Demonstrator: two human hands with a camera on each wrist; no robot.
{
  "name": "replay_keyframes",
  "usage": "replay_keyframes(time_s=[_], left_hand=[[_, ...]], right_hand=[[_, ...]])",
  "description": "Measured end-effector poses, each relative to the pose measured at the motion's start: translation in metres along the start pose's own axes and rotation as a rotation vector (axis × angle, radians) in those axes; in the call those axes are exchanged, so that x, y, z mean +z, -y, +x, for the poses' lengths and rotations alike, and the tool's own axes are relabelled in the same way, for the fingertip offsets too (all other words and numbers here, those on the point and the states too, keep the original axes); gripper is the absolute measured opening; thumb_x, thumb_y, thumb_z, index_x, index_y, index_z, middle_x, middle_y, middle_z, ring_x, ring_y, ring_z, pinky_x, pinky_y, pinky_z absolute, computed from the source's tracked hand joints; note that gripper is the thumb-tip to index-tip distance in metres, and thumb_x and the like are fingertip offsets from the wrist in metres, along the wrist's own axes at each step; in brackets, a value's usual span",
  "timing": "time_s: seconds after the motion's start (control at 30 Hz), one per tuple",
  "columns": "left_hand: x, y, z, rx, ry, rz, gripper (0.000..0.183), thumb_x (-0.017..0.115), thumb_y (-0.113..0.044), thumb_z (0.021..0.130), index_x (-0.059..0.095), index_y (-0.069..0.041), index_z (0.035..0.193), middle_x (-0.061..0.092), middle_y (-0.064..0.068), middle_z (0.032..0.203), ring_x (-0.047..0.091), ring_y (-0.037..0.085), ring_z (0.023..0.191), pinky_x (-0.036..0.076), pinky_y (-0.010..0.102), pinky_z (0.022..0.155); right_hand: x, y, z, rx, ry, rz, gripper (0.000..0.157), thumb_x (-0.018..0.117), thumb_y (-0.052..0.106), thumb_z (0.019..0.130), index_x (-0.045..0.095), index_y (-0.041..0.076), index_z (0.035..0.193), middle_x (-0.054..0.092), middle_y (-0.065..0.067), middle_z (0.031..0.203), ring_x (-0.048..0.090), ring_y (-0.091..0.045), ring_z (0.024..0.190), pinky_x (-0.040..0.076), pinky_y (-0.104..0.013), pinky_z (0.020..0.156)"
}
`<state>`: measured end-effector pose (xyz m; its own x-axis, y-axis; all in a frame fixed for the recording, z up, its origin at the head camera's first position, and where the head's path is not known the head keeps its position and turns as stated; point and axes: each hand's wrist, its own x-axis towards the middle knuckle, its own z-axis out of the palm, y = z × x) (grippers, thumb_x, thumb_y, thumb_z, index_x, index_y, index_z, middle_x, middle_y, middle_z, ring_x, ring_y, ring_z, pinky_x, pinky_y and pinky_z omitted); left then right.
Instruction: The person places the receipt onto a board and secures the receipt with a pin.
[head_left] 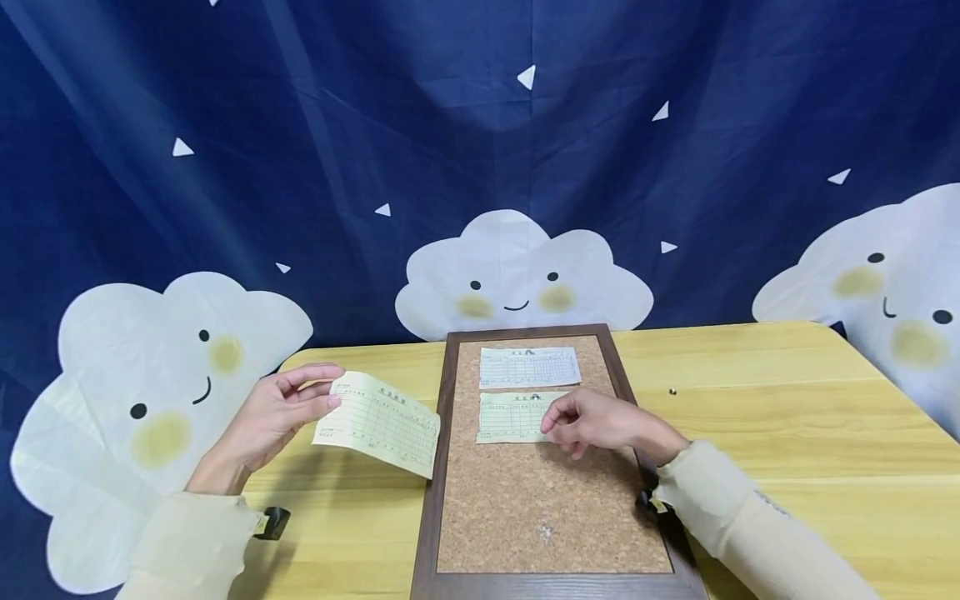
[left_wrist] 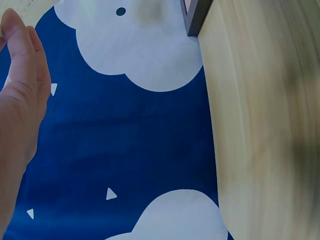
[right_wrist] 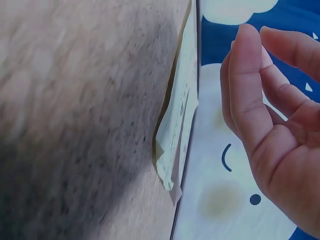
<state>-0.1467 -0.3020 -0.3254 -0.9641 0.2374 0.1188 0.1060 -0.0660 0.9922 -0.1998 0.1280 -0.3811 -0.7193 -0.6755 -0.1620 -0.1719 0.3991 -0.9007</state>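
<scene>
My left hand (head_left: 281, 417) pinches the upper left corner of a pale yellow printed form slip (head_left: 378, 421), held up beside the cork board (head_left: 555, 508). The slip bends, and its right end is close to the board's dark frame. My right hand (head_left: 596, 421) is over the board, covering the right end of a greenish form slip (head_left: 510, 417). Above that lies a whiter form slip (head_left: 528, 368). A small dark pin shows at the top of each. In the right wrist view the right hand (right_wrist: 280, 120) has loosely bent fingers, and nothing is visible between them.
The board lies on a wooden table (head_left: 787, 417). A small dark pin-like object (head_left: 672, 392) lies on the table to the right of the board. Behind hangs a blue curtain (head_left: 450, 125) with smiling clouds.
</scene>
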Motion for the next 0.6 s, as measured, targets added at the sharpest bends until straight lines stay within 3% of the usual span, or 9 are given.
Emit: replay_keyframes(time_s=[0.6], left_hand=[[0.015, 0.005, 0.005, 0.031, 0.003, -0.028, 0.039, 0.063, 0.017, 0.088, 0.074, -0.013, 0.109, 0.070, -0.003, 0.109, 0.065, 0.005, 0.093, 0.054, 0.018, 0.079]], right_hand=[[0.015, 0.004, 0.007, 0.004, 0.004, 0.070, 0.013, 0.064, 0.001, 0.092, 0.065, -0.011, 0.098, 0.060, -0.002, 0.072, 0.058, -0.013, 0.066, 0.057, -0.034, 0.063]])
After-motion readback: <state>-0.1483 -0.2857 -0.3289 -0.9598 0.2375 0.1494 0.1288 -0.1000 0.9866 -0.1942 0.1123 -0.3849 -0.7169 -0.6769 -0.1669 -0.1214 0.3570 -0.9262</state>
